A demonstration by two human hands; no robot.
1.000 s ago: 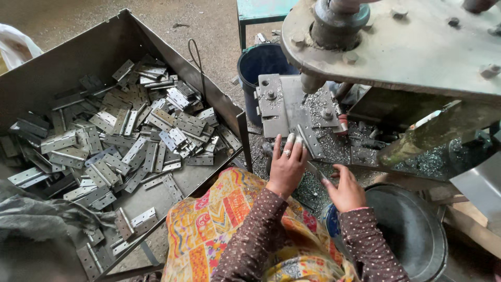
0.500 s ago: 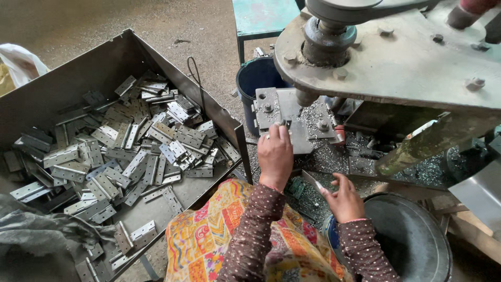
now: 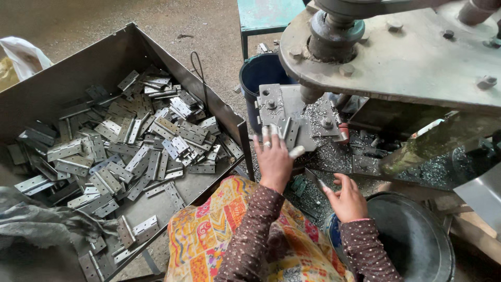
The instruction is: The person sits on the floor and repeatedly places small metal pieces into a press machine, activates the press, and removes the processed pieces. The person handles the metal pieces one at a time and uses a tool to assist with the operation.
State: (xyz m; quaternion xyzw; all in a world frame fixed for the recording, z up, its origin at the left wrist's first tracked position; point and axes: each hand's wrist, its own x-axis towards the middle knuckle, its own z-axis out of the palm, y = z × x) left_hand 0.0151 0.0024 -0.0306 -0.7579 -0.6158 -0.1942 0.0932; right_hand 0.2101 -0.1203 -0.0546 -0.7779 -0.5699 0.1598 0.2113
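Workshop floor, press bench at centre: a hinge leaf being seated.

Left hand (image 3: 274, 156), fingers closed on a hinge leaf (image 3: 288, 131), sets it on the press plate (image 3: 292, 112) under the ram (image 3: 334, 31); right hand (image 3: 347, 197) pinches a thin metal strip (image 3: 317, 180) at lower centre. Next comes alignment, probably; swarf crowds the plate. Metal bin (image 3: 78, 68) of hinges fills the left, blue bucket (image 3: 263, 73) behind.
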